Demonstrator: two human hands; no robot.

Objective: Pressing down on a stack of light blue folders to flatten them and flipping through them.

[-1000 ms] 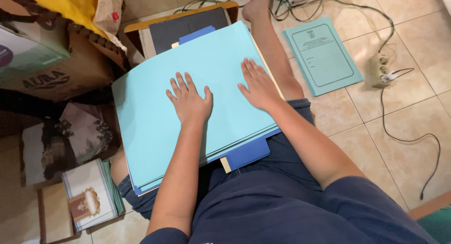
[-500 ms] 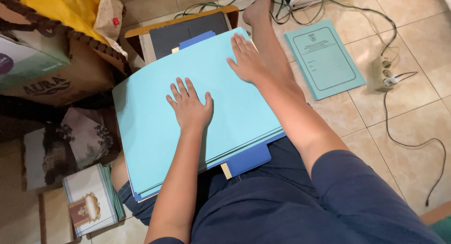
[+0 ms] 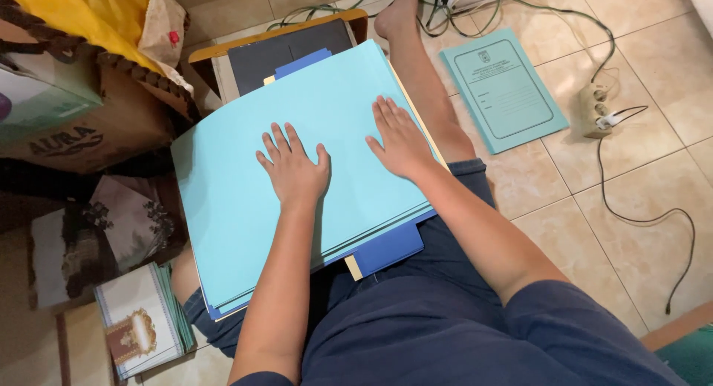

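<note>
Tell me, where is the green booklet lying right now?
In the head view the green booklet lies flat on the tiled floor at upper right, beside the person's outstretched leg and just left of the white power strip.

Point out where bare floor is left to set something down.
Free: tiled floor between the green booklet, the power strip and the person's right leg. Crowded: the left side, with cardboard box, patterned cloth and certificate stack. Both hands, left and right, lie flat on the light-blue paper stack.
</note>
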